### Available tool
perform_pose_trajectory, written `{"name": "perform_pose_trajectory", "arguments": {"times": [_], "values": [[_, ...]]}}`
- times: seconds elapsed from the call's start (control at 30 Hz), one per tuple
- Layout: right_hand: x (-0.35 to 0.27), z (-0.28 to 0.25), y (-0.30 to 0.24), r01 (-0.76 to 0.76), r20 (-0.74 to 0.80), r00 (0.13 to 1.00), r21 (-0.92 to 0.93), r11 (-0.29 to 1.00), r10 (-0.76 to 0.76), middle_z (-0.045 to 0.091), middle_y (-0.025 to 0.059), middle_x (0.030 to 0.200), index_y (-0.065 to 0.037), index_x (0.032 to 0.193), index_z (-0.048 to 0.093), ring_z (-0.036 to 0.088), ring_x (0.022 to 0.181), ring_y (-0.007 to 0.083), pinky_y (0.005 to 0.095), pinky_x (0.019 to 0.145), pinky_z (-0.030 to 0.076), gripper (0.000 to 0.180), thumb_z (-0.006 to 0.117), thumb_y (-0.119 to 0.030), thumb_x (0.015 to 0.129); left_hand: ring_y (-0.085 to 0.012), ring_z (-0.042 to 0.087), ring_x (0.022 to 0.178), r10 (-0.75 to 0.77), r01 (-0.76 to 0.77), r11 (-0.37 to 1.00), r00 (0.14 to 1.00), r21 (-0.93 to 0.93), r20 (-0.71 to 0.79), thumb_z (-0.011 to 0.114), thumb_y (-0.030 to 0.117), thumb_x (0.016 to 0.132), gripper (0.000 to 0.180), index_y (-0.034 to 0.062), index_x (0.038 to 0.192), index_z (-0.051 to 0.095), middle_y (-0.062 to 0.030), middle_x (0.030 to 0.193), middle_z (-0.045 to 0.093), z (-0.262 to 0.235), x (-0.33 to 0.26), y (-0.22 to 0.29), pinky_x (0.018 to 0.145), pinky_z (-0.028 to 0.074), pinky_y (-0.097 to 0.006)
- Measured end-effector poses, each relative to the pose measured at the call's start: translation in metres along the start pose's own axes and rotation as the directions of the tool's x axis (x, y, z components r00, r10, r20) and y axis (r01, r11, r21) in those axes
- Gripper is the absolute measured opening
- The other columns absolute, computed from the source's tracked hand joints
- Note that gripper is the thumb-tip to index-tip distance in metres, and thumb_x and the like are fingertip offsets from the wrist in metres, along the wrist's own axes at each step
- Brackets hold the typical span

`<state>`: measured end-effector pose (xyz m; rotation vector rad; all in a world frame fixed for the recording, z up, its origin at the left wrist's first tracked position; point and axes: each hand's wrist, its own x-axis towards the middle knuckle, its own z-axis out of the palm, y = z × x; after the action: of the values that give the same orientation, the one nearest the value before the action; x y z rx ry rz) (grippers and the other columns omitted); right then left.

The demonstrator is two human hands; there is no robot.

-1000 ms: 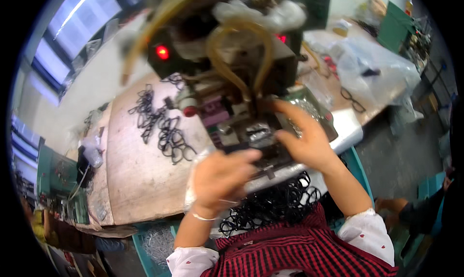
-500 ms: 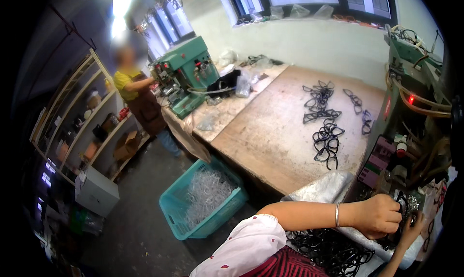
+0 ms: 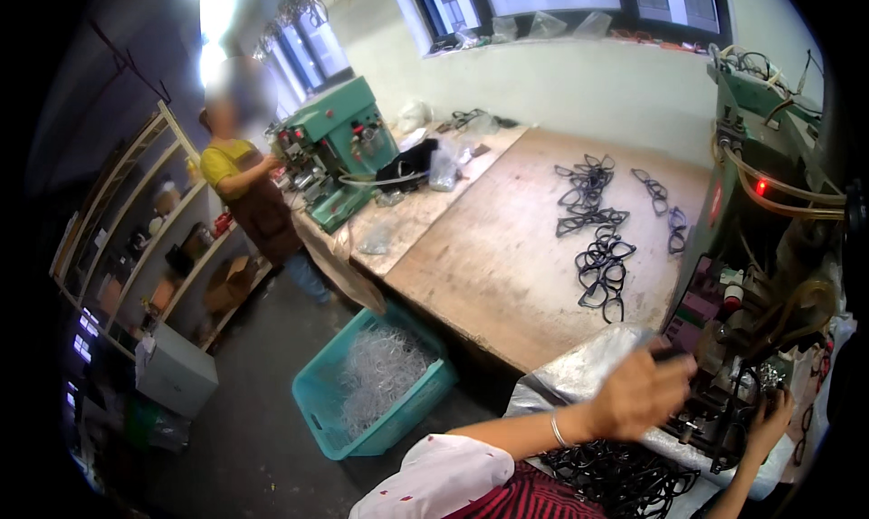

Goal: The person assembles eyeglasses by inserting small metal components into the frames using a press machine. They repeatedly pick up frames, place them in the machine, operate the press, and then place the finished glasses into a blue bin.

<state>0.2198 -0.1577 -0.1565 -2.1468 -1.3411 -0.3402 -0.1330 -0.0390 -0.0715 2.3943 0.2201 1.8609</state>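
Note:
My left hand (image 3: 641, 390), with a bangle at its wrist, hangs above the silvery sheet (image 3: 575, 370), left of the green machine (image 3: 778, 148). Motion smears its fingers, and a dark patch shows by them that I cannot make out. At the machine's metal work area my right hand (image 3: 769, 421) has its fingers bent together beside small shiny metal parts (image 3: 772, 374); what they pinch is hidden. Black eyeglass frames (image 3: 620, 478) lie heaped below my left forearm. More dark eyeglass frames (image 3: 602, 266) lie in a row on the wooden table (image 3: 489, 257).
A teal basket (image 3: 308, 410) full of clear, thin pieces stands on the floor. Farther back, a person (image 3: 258, 193) in a brown apron works at another green machine (image 3: 335, 130). Shelves (image 3: 172, 238) and a white cabinet (image 3: 176, 370) are at the left.
My left hand has moved left and up, away from the machine's work area. My right hand stays there, now more visible. The whole view has shifted slightly.

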Motion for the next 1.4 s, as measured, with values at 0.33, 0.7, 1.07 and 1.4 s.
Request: {"name": "perform_pose_trajectory", "arguments": {"times": [0.33,0.7,1.07,1.4], "values": [[0.035,0.021,-0.003,-0.238,0.049,0.971,0.264,0.935,0.233,0.065,0.0206,0.114,0.006,0.117,0.061,0.062,0.105,0.0301,0.036,0.094,0.045,0.031,0.061,-0.014,0.093,-0.0351,0.058,0.087,-0.803,0.539,0.417,0.595,0.732,0.019,0.078,0.024,0.071,0.03,-0.0007,0.079,0.062,-0.0191,0.098,0.053,0.025,-0.054,-0.179,0.074,0.051,-0.043],[-0.031,-0.046,-0.002,-0.162,0.063,0.983,0.754,0.637,0.175,0.059,0.0035,0.089,-0.001,0.098,0.061,0.054,0.082,0.0119,0.026,0.077,0.044,0.016,0.065,-0.004,0.083,-0.0225,0.061,0.079,-0.728,0.742,0.67,0.663,0.027,-0.176,0.067,0.011,0.082,0.011,0.0016,0.087,0.064,-0.0105,0.083,0.06,0.043,-0.032,-0.16,0.07,0.05,-0.035],[0.04,-0.054,-0.157,-0.142,0.075,0.985,0.863,0.484,0.155,0.07,0.0086,0.088,0.001,0.117,0.052,0.065,0.089,0.0134,0.0282,0.082,0.049,0.043,0.073,-0.007,0.08,-0.0158,0.062,0.083,-0.742,0.5,0.51,0.667,-0.699,-0.065,0.056,0.012,0.097,0.014,0.0062,0.11,0.054,-0.0086,0.096,0.064,0.021,0.036,-0.062,0.072,0.054,-0.03],[0.036,-0.071,-0.183,-0.244,0.217,0.967,0.944,0.224,0.136,0.066,0.0112,0.102,0.004,0.134,0.04,0.062,0.092,0.0149,0.0274,0.085,0.048,0.052,0.062,0.001,0.087,-0.0199,0.062,0.089,-0.375,0.289,0.768,0.926,-0.571,-0.036,0.055,0.002,0.096,0.016,-0.0006,0.112,0.052,-0.013,0.102,0.062,0.032,0.102,-0.033,0.084,0.052,-0.035]]}}
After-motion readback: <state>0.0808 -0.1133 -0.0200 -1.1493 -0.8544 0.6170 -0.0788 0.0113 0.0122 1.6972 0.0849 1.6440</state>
